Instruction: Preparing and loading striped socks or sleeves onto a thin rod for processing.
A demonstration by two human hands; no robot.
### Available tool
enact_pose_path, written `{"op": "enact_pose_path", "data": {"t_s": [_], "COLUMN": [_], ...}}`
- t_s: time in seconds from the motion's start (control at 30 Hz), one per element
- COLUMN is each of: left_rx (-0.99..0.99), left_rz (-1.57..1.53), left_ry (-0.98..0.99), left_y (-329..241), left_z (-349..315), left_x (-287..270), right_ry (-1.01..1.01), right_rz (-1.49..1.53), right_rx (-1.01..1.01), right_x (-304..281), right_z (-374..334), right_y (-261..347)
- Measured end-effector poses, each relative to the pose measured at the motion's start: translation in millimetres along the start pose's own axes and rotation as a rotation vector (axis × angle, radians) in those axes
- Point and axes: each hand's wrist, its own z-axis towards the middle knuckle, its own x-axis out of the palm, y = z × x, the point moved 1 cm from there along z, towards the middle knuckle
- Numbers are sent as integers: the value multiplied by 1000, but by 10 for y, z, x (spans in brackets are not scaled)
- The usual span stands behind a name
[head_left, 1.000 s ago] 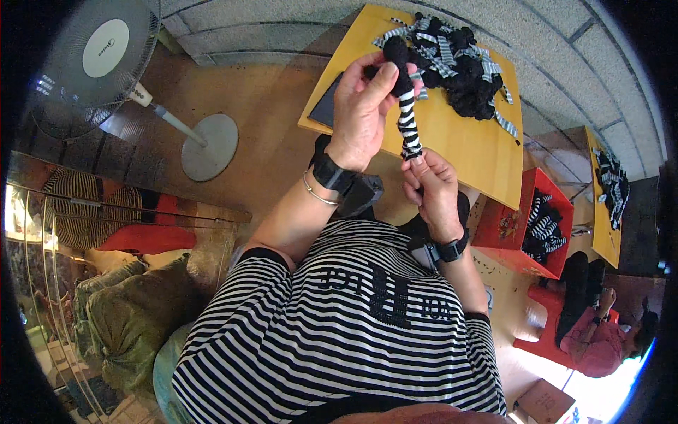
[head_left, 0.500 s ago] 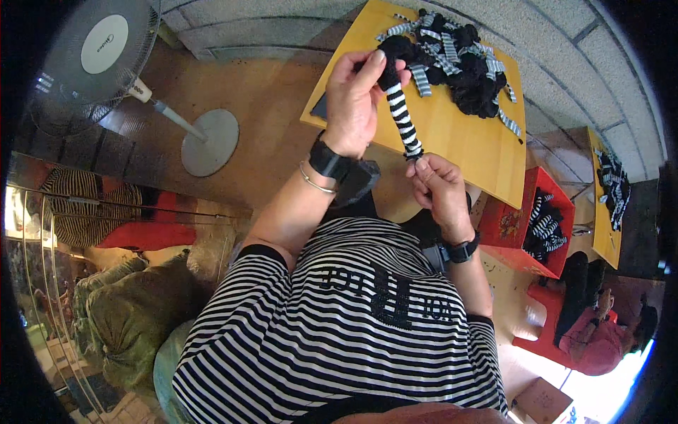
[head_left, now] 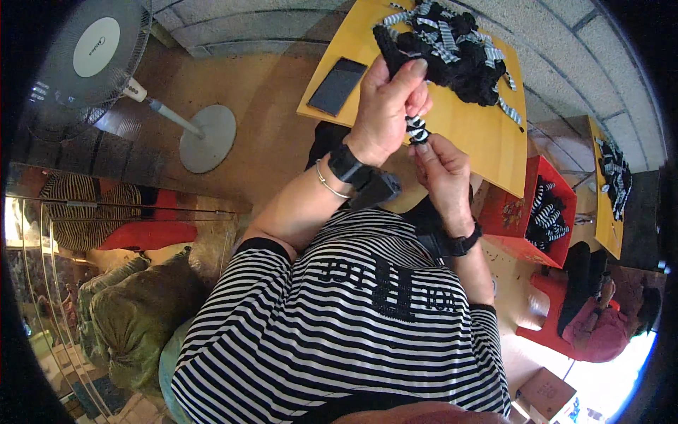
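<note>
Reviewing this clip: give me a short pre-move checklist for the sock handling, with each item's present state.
1. Left hand grips the striped sock: ok, fingers closed over it.
2. Right hand holds the sock's lower end: ok, fingertips pinch it.
3. Sock bunched small between both hands: ok, only a short part shows.
4. Sock held above the yellow table, apart from the sock pile: ok.
5. Phone lies away from the pile: ok, near the table's left edge.
6. Sock's pairing or inside-out state: cannot tell, hands cover it.
</note>
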Motion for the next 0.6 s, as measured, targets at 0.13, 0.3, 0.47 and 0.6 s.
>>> {"op": "enact_pose_path", "data": {"t_s": [0.13, 0.3, 0.47, 0.6], "left_rx": [-55, -28, -3, -26], "left_rz": [35, 89, 120, 44], "left_ry": [-70, -228, -262, -280], "left_y": [-70, -104, 58, -11], "left_z": [126, 127, 42, 98], "left_x": [-195, -138, -137, -278], "right_ry": [55, -200, -170, 35], "right_rz": [155, -551, -399, -71], "right_rx": [67, -570, -292, -37], "right_x": [13, -35, 114, -8], "right_z": [28, 86, 68, 48], "right_y": [0, -16, -87, -230]}}
